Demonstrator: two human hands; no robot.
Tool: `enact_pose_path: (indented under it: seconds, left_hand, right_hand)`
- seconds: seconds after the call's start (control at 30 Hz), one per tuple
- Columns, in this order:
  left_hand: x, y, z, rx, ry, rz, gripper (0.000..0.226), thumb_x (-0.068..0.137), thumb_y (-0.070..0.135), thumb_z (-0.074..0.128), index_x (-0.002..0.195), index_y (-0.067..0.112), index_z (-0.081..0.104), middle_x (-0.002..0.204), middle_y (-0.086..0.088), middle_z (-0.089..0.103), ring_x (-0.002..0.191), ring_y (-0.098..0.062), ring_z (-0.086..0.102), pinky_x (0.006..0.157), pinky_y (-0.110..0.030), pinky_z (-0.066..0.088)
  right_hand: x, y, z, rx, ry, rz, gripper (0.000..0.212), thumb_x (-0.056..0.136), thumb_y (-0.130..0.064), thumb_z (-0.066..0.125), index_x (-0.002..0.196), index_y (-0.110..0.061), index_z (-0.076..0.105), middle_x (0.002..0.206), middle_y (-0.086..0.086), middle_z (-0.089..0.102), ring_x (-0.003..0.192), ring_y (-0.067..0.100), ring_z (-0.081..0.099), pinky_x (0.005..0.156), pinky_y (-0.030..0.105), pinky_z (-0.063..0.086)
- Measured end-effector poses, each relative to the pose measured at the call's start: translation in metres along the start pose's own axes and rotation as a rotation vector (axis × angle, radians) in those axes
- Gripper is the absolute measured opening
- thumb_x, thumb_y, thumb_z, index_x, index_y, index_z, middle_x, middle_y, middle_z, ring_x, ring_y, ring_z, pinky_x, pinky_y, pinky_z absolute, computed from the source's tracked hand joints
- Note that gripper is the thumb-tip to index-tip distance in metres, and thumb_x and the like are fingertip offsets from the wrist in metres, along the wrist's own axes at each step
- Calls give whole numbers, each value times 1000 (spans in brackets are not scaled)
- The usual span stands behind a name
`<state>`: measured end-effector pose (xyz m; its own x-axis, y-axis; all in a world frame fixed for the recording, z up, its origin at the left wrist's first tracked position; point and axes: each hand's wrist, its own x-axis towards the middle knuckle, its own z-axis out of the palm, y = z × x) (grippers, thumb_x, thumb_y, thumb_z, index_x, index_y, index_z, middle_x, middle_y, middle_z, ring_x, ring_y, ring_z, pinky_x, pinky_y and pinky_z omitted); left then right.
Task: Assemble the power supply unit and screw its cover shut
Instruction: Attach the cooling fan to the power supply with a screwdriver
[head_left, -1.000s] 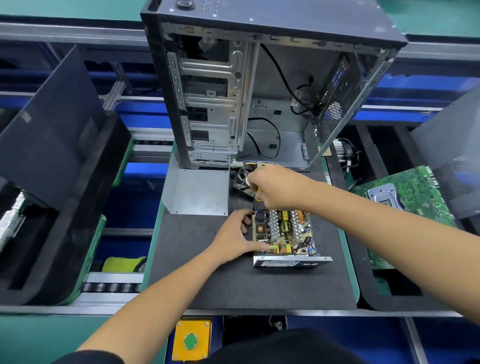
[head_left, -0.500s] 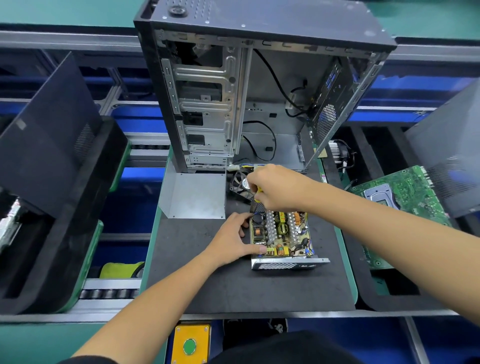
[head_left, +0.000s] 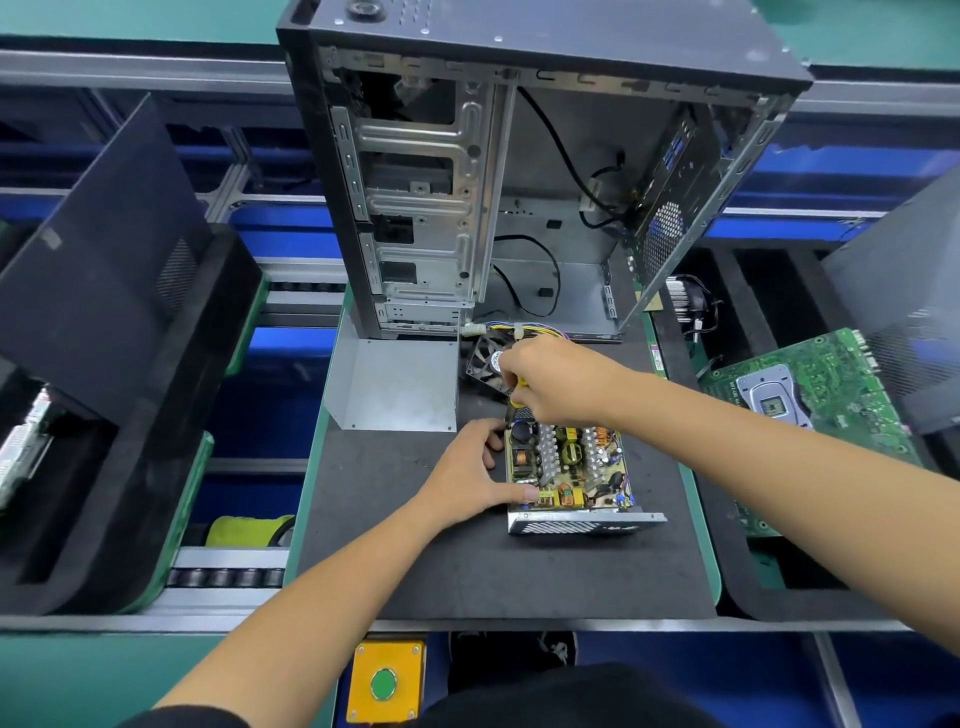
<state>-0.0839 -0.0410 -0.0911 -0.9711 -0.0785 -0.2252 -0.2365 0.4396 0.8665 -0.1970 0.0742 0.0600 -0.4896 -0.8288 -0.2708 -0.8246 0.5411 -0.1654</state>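
My right hand (head_left: 558, 382) grips a yellow-handled screwdriver (head_left: 518, 396) over the far end of the open power supply (head_left: 569, 470).

My left hand (head_left: 470, 475) holds the power supply's left side, thumb on its near corner, fingers curled at the far one. It sits on the black mat (head_left: 415, 561), circuit board showing, with its metal cover (head_left: 400, 384) lying just behind to the left, before the open computer case (head_left: 519, 182). A fan (head_left: 485, 364) lies just beyond my right hand.

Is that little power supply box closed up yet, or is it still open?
Open. The power supply unit has no cover on: its circuit board, coils and heatsinks show from above. The bent metal cover lies apart, beside it.
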Motion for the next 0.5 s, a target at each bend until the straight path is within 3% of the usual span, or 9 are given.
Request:
enact_pose_path:
  seconds: [0.13, 0.5]
  left_hand:
    - [0, 0, 0, -6, 7, 12, 98, 50, 59, 86, 133, 29, 42, 103, 14, 48, 78, -4, 47, 66, -16, 40]
    - [0, 2, 0, -13, 8, 7, 96, 46, 64, 82, 129, 35, 42, 103, 13, 48, 79, -6, 47, 68, -18, 44]
  right_hand:
    - [1, -5, 1, -70, -10, -26, 8, 89, -12, 59, 94, -7, 56, 97, 11, 59, 90, 29, 58, 77, 43, 50]
    - [7, -4, 1, -8, -17, 61, 12, 90, -16, 59, 93, -4, 60, 90, 14, 63, 88, 32, 59, 75, 44, 52]
